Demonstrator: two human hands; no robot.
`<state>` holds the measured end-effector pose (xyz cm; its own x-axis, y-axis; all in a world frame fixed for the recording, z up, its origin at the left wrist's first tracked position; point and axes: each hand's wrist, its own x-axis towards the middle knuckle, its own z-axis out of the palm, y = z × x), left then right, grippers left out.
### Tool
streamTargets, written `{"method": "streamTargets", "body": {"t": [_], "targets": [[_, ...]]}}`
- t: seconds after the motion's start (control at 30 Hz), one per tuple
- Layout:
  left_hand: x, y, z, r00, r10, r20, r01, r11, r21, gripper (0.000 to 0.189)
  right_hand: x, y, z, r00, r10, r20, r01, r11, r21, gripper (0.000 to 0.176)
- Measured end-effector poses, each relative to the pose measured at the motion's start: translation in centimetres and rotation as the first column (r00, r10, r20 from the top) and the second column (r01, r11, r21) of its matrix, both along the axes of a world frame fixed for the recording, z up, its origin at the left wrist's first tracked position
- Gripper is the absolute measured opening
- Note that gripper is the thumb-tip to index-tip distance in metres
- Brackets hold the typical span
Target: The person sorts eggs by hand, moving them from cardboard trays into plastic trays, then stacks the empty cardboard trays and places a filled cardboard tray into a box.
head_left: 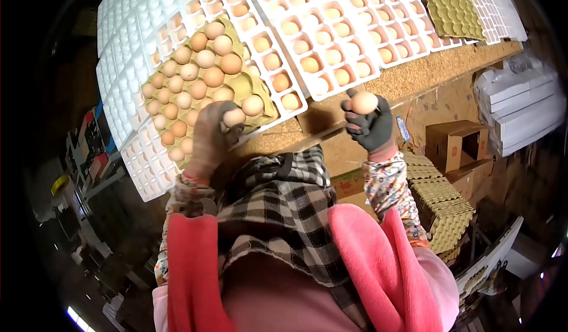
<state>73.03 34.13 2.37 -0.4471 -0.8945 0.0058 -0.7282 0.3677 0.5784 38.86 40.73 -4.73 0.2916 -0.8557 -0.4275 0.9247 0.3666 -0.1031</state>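
Note:
My left hand [214, 132], in a dark glove and slightly blurred, has its fingers round a brown egg [234, 117] at the near edge of the yellow pulp tray [255, 86]. Several brown eggs sit in that tray, with some bare cups at its right side. The pulp tray rests on white plastic trays. My right hand [373, 122], in a dark grey glove, holds up another egg [364, 102] near the table's front edge, just in front of a white tray [338, 88] of eggs in square compartments.
More white trays [127, 54] stretch across the left and back. Empty pulp trays [445, 7] lie at the back right. Right of the table are a plastic-wrapped white stack [523, 104], a cardboard box [455, 143] and a stack of pulp trays [438, 199].

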Motion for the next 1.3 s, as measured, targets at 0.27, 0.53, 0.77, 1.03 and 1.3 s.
{"method": "streamTargets", "body": {"t": [0.27, 0.53, 0.77, 1.03, 1.3], "targets": [[2.7, -2.8, 0.6, 0.995, -0.004, 0.097, 0.02, 0.985, -0.169, 0.041, 7.4, -6.7, 2.0, 0.879, 0.278, -0.387, -0.394, 0.88, -0.263, 0.025], [2.4, -4.5, 2.3, 0.932, 0.35, -0.095, -0.305, 0.899, 0.315, 0.047, 13.0, -11.1, 5.8, -0.255, -0.423, -0.87, -0.928, 0.359, 0.098, 0.048], [1.5, -8.9, 2.3, 0.902, 0.065, 0.428, -0.103, 0.992, 0.067, 0.037, 11.2, -15.6, 6.0, 0.346, 0.212, -0.914, -0.771, 0.619, -0.148, 0.053], [6.3, -4.0, 3.1, 0.919, 0.376, 0.122, -0.379, 0.925, -0.001, 0.07, 19.1, -17.0, 7.5, -0.558, -0.684, -0.471, -0.83, 0.452, 0.327, 0.071], [32.2, 7.1, -1.6, 0.534, 0.84, -0.097, -0.843, 0.538, 0.015, 0.06, 21.4, -17.8, 8.8, -0.042, -0.024, -0.999, -0.606, 0.796, 0.006, 0.04]]}}
